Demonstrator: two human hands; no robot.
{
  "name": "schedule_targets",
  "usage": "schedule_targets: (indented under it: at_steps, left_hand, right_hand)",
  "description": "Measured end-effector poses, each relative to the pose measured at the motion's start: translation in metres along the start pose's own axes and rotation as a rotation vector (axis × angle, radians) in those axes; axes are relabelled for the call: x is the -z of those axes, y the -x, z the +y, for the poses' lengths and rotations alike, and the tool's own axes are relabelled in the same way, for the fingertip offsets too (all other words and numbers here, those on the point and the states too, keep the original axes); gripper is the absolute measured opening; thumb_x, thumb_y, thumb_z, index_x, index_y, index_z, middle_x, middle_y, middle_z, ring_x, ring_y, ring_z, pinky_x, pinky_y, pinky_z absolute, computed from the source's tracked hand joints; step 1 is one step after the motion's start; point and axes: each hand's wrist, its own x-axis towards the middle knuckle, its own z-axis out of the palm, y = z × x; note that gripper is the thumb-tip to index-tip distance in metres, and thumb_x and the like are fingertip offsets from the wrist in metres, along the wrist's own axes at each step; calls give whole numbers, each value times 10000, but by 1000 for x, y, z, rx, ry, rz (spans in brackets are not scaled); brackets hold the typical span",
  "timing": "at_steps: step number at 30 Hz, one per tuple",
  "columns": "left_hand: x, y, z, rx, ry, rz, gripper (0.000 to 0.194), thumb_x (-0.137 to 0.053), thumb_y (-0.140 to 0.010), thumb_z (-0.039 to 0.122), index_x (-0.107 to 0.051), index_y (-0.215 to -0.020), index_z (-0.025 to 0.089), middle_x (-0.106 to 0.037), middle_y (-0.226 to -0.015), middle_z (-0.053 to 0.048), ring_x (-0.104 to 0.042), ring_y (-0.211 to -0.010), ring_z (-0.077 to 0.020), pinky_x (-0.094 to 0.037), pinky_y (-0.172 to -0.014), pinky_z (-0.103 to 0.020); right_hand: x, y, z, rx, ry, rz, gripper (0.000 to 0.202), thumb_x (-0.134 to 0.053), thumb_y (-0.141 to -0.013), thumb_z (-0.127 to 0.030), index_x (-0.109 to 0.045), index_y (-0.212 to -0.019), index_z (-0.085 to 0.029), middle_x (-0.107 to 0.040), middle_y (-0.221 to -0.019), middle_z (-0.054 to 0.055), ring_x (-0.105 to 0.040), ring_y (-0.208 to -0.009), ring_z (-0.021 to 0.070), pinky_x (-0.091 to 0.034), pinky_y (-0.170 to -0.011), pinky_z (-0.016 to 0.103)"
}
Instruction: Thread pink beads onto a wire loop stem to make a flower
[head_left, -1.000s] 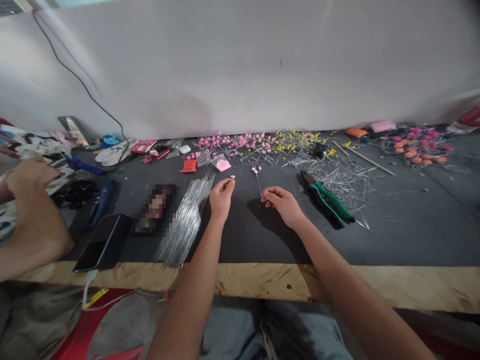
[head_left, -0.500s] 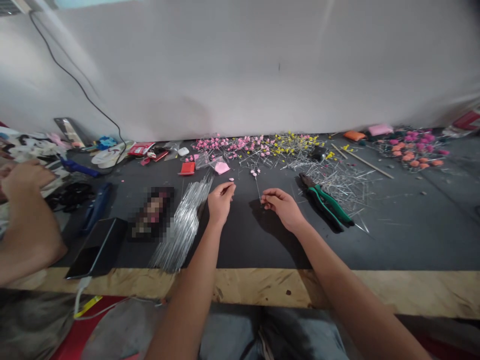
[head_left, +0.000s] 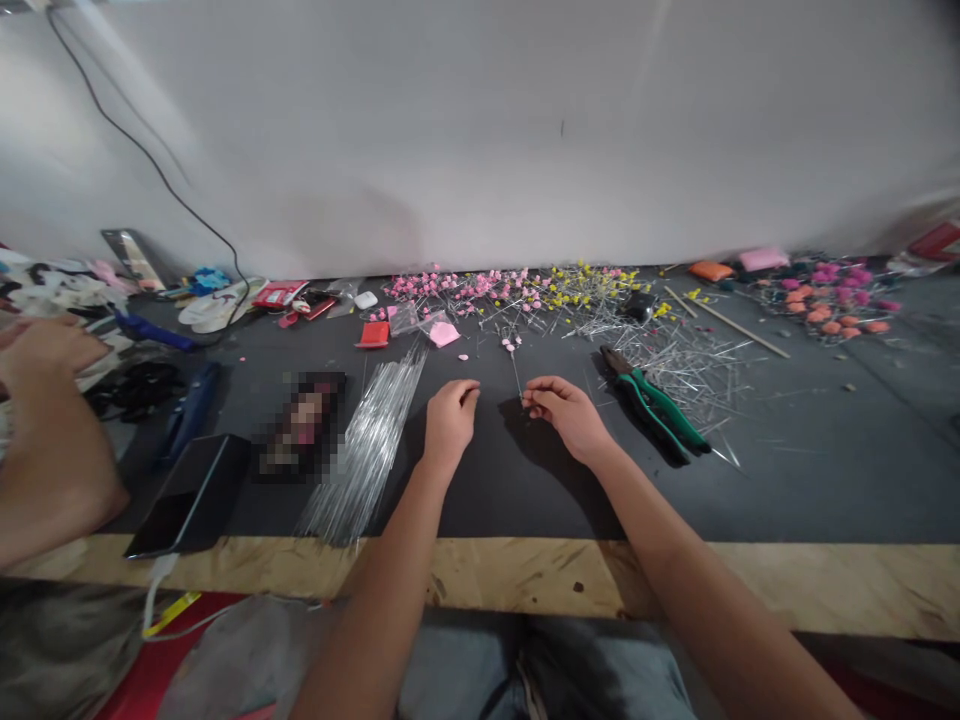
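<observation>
Head view: both forearms reach in from the near edge of the table [head_left: 825,480] and angle toward each other, the two hands facing across a narrow gap. On the right, the right hand [head_left: 566,412] lies low over the dark surface, thumb and forefinger pinched together on the lower end of a thin wire stem [head_left: 516,372], the other fingers curled beneath. That stem points to the far side, tipped with small pale-pink pieces. The left hand [head_left: 451,422] is bent inward at the wrist, back of the hand up, fingers curled and drawn close to the thumb; whether anything sits between the tips, I cannot tell. Just beyond it, apart from the fingers, lies a small pink piece [head_left: 463,357]. A bundle of wires [head_left: 367,445] is left of the left hand; green-handled pliers [head_left: 664,410] lie right of the right hand.
</observation>
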Motion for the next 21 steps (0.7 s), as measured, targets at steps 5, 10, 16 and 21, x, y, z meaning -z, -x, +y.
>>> schedule_targets:
  at_steps: [5,10,16,21]
  left_hand:
    - [6,28,12,-184,-360,-135,320,-431,-856,266,-575,-1121,156,-561,-1218,-108,-477,-1121,-275,-372,-945,-438]
    - [23,65,24,-234,-559,-327,510,-279,-897,437,-409,-1300,152,-368,-1405,-82,-276,-1309,-258,-283,-1046,-425]
    - [27,73,23,-210,-630,-351,603,-247,-879,510,-350,-1340,135,-308,-1436,-95,-197,-1343,-270,-226,-1078,-440]
    - [16,47,16,-173,-647,-330,654,-209,-875,531,-327,-1351,99,-320,-1429,-104,-178,-1348,-274,-203,-1086,-434]
  right_hand:
    - [1,-1,1,3,-26,-5,140,-655,-667,-258,-635,-790,-194,-629,-750,5,-575,-688,111,-440,-603,243]
    - [0,-2,1,0,-48,-5,130,-652,-669,-245,-635,-787,-192,-626,-746,0,-575,-678,107,-448,-607,243]
    - [-1,-2,0,-7,-58,6,118,-648,-669,-239,-635,-776,-191,-623,-738,-3,-576,-676,105,-451,-604,239]
    - [-1,-1,-1,-5,-67,7,111,-640,-673,-231,-639,-774,-186,-624,-733,-1,-578,-674,106,-453,-609,244]
